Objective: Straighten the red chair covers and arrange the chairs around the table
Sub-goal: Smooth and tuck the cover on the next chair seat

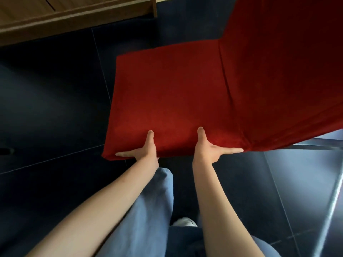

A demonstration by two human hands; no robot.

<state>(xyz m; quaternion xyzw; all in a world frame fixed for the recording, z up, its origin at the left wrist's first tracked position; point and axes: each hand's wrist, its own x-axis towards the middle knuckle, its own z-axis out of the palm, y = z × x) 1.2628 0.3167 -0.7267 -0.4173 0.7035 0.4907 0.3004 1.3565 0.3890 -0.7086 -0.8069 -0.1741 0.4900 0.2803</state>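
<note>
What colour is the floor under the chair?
Dark blue-black tiles with thin pale joint lines, seen in the head view around the red-covered chair.

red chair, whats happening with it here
A person stands over a red-covered chair and has both hands on the near edge of its seat. The left hand and the right hand each lie with the thumb on top of the seat and the fingers spread along the front edge, apparently smoothing or tugging the cover. The seat fabric looks flat, with a fold where it meets the backrest. A wooden piece of furniture stands beyond on the dark tiled floor.
</note>
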